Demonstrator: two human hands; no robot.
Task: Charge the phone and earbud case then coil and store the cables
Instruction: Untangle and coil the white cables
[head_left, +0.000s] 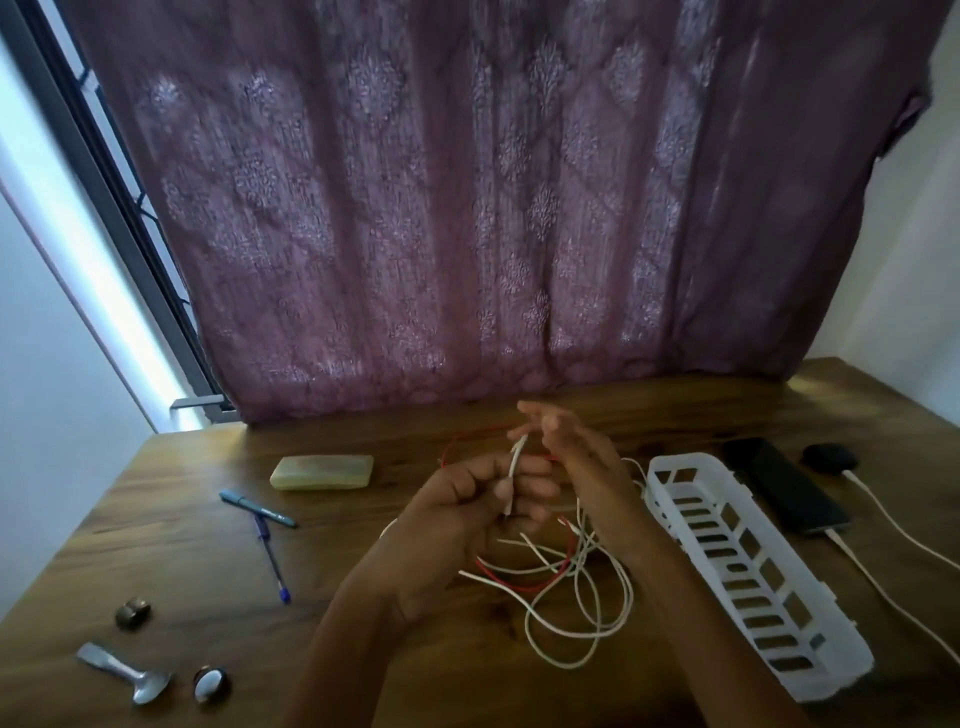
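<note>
My left hand (467, 506) is closed around the end of a white cable (566, 618), holding its plug upright above the table. My right hand (571, 447) is raised just beside it with fingers spread, touching the cable's top end. The loose white cable lies tangled with a thin red cable (524, 582) on the wood below my hands. A dark phone (784, 486) lies at the right with a white cable (883, 582) plugged into its near end. The black earbud case (828, 457) sits beyond it, also with a white lead attached.
A white slotted plastic basket (748, 566) lies between the cables and the phone. At the left are a pale case (322, 472), two pens (265, 525), a metal spoon (127, 678) and two small round metal pieces (210, 683). A purple curtain (467, 208) hangs behind the wooden table (208, 571).
</note>
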